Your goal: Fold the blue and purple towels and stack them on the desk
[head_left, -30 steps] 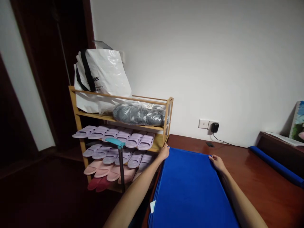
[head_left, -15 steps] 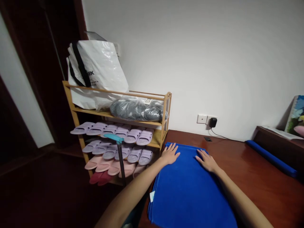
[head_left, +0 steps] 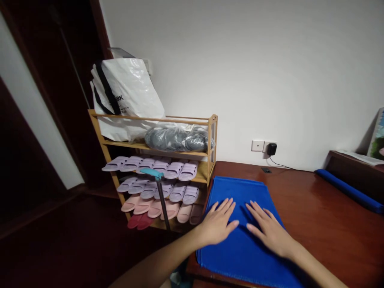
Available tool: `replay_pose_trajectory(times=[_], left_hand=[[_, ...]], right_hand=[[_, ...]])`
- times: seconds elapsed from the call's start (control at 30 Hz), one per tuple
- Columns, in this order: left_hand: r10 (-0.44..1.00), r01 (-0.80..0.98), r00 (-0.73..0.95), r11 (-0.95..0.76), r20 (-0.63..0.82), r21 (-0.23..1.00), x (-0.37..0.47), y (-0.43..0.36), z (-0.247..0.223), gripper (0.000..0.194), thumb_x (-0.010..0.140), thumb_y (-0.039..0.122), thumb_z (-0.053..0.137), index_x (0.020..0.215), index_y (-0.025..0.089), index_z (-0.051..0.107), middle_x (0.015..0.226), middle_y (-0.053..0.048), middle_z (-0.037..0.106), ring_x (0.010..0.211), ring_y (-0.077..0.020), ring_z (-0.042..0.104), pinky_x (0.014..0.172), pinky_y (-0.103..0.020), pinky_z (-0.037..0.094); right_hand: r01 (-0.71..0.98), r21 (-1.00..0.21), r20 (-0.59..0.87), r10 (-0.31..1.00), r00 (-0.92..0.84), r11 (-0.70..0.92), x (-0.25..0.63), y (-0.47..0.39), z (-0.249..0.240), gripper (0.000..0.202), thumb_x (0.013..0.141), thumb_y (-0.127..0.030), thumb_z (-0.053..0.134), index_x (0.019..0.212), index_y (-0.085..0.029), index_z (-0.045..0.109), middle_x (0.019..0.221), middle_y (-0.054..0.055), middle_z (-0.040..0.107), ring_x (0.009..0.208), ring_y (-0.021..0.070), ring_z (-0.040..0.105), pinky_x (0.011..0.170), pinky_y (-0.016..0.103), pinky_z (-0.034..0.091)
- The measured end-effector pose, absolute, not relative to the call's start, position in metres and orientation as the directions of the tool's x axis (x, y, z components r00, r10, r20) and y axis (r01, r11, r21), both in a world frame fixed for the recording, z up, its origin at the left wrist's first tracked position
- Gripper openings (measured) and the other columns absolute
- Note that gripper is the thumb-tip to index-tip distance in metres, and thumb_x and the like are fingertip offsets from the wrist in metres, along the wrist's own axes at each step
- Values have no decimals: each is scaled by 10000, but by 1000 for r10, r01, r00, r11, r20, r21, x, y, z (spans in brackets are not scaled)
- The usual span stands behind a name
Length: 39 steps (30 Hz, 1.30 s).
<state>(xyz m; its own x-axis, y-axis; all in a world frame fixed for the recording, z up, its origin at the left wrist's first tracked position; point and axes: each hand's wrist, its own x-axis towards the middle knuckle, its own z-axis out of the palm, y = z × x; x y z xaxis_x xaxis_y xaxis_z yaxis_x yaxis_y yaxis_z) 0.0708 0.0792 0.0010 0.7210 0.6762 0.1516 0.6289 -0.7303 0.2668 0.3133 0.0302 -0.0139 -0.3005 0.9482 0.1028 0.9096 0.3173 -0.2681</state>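
Observation:
A blue cloth [head_left: 237, 256], folded or stacked in layers, lies flat on the reddish-brown wooden table [head_left: 324, 216]. On its left part rests my left hand [head_left: 217, 224], palm down with the fingers stretched out. My right hand [head_left: 267, 230] is over the right part of the same cloth, its fingers spread. Neither hand grips anything. The far edge of the cloth shows beyond my fingertips, with several layers visible along its left side.
Left of the table stands a wooden shoe rack [head_left: 211, 160] with rows of slippers [head_left: 174, 170], a white bag [head_left: 132, 88] and plastic-wrapped grey items [head_left: 177, 138]. A teal-topped pole [head_left: 162, 196] leans before it. A rolled blue cloth [head_left: 348, 190] and a plugged-in adapter [head_left: 271, 149] are farther right.
Both hands have slid back toward me over the blue cloth, from near its far edge to its middle. The view has shifted slightly.

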Motion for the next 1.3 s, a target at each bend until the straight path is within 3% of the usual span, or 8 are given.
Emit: replay_pose_trajectory(times=[0.2,0.5,0.7,0.9,1.3], left_hand=[[664,626,727,-745,173,229,43,47,-5,559,960,516,309,1459,269,268,1522,-47,241,1401,-237,198,1128,-475,170],[607,575,775,-793,176,203,28,24,-5,646,917,518,437,1477,319,182,1547,-19,151,1411,-270,146,1125,-502,171],[613,585,773,-789,164,188,34,41,-8,631,914,535,431,1467,311,224,1538,-30,196,1406,-272,168,1120,-504,179],[618,609,766,-786,178,109,44,43,-2,605,926,549,387,1457,282,270,1532,-56,219,1401,-274,188,1117,-502,178],[604,600,766,-795,220,94,62,74,-21,568,952,551,297,1459,298,255,1523,-38,254,1404,-251,183,1111,-493,176]], right_hand=[[934,-193,144,950,-278,302,321,-19,-35,632,903,-586,301,1468,-341,160,1527,-8,163,1402,198,169,1144,460,193],[961,-79,175,953,-248,264,333,-31,-44,667,893,-600,319,1476,-343,120,1537,-11,102,1407,204,141,1133,469,233],[958,-66,206,943,-261,279,340,-16,-48,667,896,-595,323,1477,-323,140,1531,10,138,1399,212,179,1123,476,250],[965,-28,287,927,-241,259,339,-12,-44,673,884,-609,340,1455,-260,272,1521,43,188,1394,228,202,1131,459,236],[974,-25,252,944,-213,226,344,12,-54,688,890,-632,274,1469,-265,224,1527,39,165,1409,202,143,1123,448,239]])
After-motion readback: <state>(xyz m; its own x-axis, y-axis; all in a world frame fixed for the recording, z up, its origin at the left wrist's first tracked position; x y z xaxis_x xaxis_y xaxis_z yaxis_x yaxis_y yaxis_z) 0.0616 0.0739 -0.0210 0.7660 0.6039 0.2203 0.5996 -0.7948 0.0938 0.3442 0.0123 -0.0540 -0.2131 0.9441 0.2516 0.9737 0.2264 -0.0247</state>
